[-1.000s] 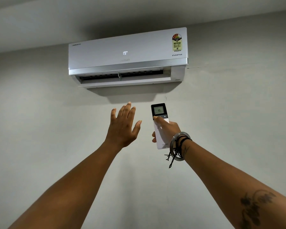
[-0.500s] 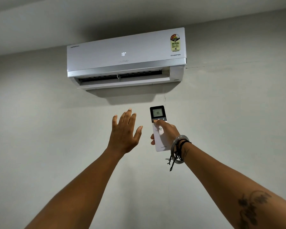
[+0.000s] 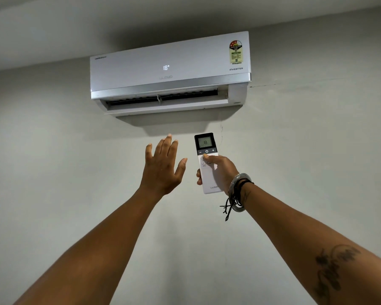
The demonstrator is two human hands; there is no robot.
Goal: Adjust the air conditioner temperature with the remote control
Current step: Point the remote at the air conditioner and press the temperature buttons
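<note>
A white wall-mounted air conditioner (image 3: 169,73) hangs high on the wall, its flap open and its front display reading 18. Below it my right hand (image 3: 220,172) holds a white remote control (image 3: 206,164) upright, pointed at the unit. The remote's dark top screen also reads 18. My thumb rests on the white part just under the row of minus, power and plus buttons. My left hand (image 3: 163,166) is raised beside the remote, palm toward the wall, fingers spread, holding nothing.
A plain grey wall (image 3: 317,150) fills the view, with the ceiling (image 3: 75,23) just above the unit. Bangles and black threads (image 3: 237,192) circle my right wrist.
The air conditioner's display went from 19 to 18. My thumb slid down off the button row, so the minus, power and plus buttons now show. Both hands stay raised.
</note>
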